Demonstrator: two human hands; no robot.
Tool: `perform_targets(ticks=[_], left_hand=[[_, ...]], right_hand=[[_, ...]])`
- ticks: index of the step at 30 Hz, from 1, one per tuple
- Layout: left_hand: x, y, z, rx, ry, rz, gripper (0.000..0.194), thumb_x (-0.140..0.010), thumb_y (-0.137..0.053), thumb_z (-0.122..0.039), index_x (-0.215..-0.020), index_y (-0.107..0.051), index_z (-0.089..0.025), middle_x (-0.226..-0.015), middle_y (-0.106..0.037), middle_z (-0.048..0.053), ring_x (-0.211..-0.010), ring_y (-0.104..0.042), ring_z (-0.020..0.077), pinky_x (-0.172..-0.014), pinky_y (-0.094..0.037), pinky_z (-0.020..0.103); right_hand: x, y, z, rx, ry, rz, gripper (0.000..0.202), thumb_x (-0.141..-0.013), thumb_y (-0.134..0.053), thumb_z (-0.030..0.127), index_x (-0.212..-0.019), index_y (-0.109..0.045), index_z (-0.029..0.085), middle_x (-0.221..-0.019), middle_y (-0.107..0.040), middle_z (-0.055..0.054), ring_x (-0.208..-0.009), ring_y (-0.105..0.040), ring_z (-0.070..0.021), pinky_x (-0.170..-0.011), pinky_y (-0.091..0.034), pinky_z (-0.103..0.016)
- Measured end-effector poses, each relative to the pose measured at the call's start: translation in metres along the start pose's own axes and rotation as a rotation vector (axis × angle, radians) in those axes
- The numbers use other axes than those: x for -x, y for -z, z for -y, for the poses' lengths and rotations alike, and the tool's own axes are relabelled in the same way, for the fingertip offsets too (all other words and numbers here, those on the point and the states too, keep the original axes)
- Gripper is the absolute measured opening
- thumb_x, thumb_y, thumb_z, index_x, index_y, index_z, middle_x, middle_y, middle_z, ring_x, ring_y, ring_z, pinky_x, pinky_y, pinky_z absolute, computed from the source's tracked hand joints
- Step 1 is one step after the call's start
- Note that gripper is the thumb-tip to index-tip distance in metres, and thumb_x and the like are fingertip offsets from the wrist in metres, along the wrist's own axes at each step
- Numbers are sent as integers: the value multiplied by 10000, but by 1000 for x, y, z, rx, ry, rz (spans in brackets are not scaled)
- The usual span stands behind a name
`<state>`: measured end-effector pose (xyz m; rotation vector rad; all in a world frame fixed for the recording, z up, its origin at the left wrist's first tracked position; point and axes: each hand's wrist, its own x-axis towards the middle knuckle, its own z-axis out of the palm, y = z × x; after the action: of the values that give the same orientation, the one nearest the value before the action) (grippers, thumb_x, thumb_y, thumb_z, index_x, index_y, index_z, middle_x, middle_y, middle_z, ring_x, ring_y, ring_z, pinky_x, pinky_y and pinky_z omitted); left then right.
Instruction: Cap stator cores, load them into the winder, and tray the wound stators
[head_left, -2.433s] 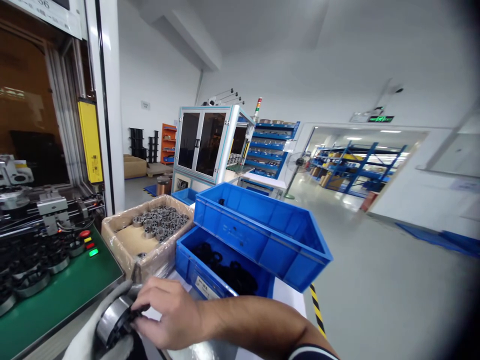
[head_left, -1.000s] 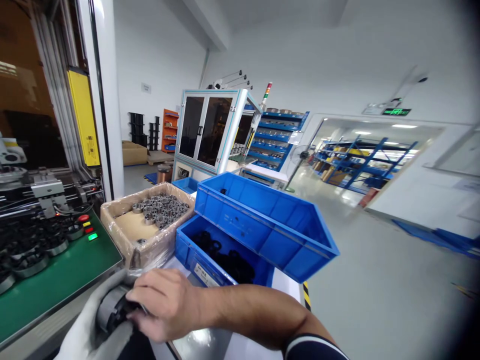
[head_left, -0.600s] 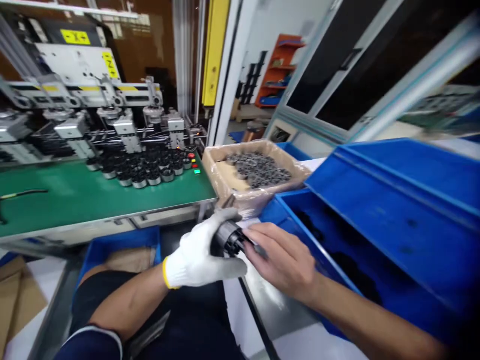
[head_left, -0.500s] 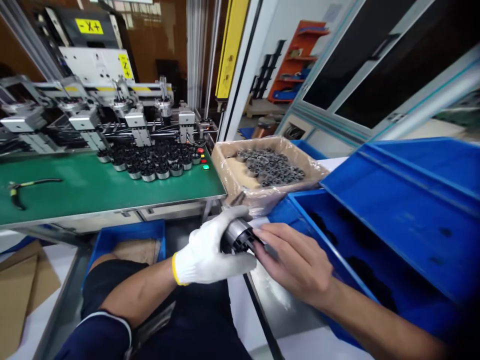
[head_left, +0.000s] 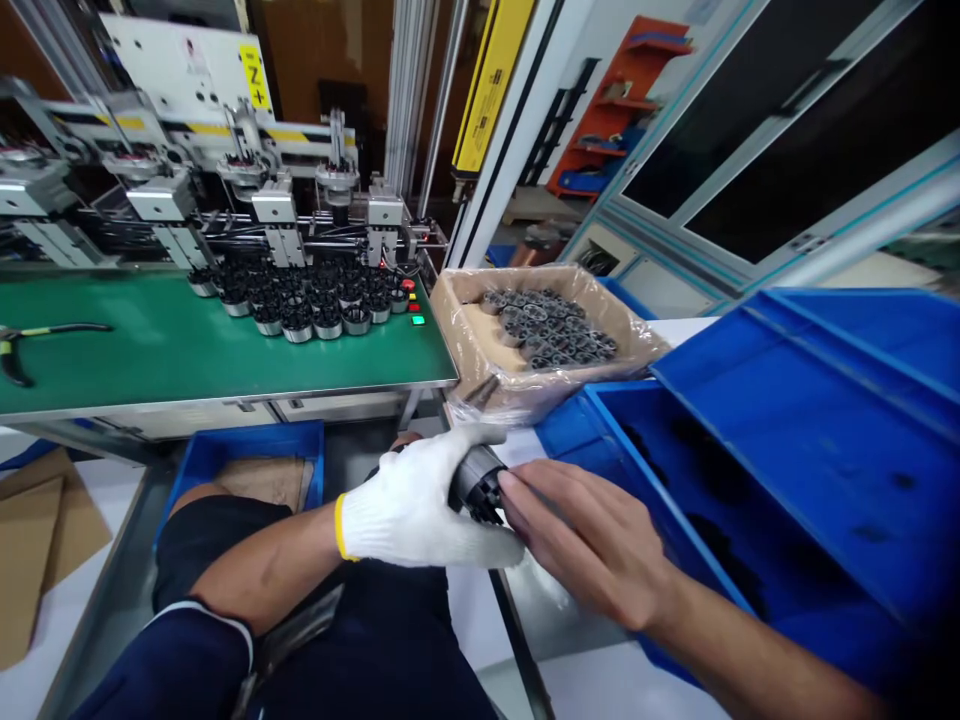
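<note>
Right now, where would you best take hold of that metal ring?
Probably around the smooth, curved outer wall of the metal ring, coming from the left, as the gloved left hand does. Its jagged black end faces the bare right hand, so this grip leaves that end reachable.

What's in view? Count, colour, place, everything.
held part: one, grey-black, below centre
bench: one, green, left
ring parts: many, silver-black, on bench
pliers: one, black-yellow, on bench
machine: one, silver, back left
carton: one, brown, beside bench
rings: many, grey, in carton
lower bin: one, blue, right
loose pieces: count unclear, black, in lower bin
upper bin: one, blue, tilted over lower bin
small bin: one, blue, below bench edge
cardboard: at least two, brown, lower left
shelf: one, orange, back
cabinet: one, grey, back right
left hand: one, white-gloved, around held part
right hand: one, bare, against held part
</note>
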<state>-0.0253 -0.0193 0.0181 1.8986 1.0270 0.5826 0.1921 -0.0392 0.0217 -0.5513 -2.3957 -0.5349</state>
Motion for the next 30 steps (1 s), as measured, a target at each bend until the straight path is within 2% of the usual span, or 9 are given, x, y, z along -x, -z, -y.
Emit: perform_targets(ticks=[5,10,15,17,20,23,25,27,30], left_hand=[[0,0,-1,-46,24,12,778,-710,-743,-402,-1442,-508,-279,-1198,-713,57,-1117,-685,304,-1029,-504,441],[-3,0,4,-26,24,65,742,-771,-690,-367,-1474,-470,-276,-1297,-680,66,-1189,-648,307,-1066,-473,455],[-4,-1,11,60,-75,25,743,-767,-681,-306,-1473,-456,-253,-1332,-662,66,-1161,-654,265,-1030,-500,400],[-4,0,12,57,-113,24,745,-773,-662,-287,-1482,-437,-239,-1331,-661,75,-1159,-650,265,-1030,-498,413],[-5,1,16,70,-121,60,769,-768,-665,-277,-1495,-419,-239,-1369,-638,73,-1223,-617,278,-1063,-480,424],[-10,-1,26,234,-50,145,816,-765,-665,-291,-1532,-385,-271,-1368,-639,52,-1176,-644,258,-1015,-521,395],[-17,-4,35,425,-24,165,717,-831,-580,-324,-1526,-411,-264,-1355,-645,58,-1124,-667,240,-957,-554,379],[-29,-9,39,539,-23,81,624,-871,-538,-333,-1482,-478,-226,-1346,-647,75,-1139,-658,238,-970,-551,385],[-50,-20,33,428,-51,-146,656,-778,-724,-297,-1404,-553,-205,-1326,-654,76,-1204,-620,252,-1068,-497,403]], right_hand=[[0,-6,8,27,-161,-8,261,-879,-668,27,-1131,-647,92,-955,-691,-138,-849,-684,-208,-681,-589,-307],[-4,-8,8,-40,-246,-5,253,-900,-622,12,-1108,-651,153,-993,-672,-101,-897,-687,-180,-745,-600,-272],[-11,-2,-6,-351,-488,-18,273,-925,-695,172,-1193,-644,194,-1072,-651,-91,-971,-671,-182,-822,-605,-290],[-12,0,-11,-427,-555,-32,289,-919,-727,244,-1192,-649,191,-1041,-656,-83,-930,-664,-171,-796,-601,-285],[-9,-1,-15,-492,-612,-26,246,-919,-732,265,-1142,-669,184,-1003,-664,-73,-853,-658,-149,-738,-590,-265],[-6,-4,-20,-532,-645,-15,216,-901,-748,234,-1099,-687,173,-950,-677,-59,-821,-660,-143,-726,-589,-257],[-5,-4,-24,-565,-665,0,240,-887,-760,233,-1107,-690,165,-924,-683,-53,-797,-662,-140,-708,-591,-250],[-7,1,-27,-517,-653,-37,262,-882,-762,236,-1123,-687,165,-962,-690,-67,-840,-676,-156,-738,-602,-270],[-11,10,-23,-325,-577,-162,249,-895,-722,191,-1137,-672,171,-1057,-682,-103,-976,-677,-197,-842,-604,-324]])
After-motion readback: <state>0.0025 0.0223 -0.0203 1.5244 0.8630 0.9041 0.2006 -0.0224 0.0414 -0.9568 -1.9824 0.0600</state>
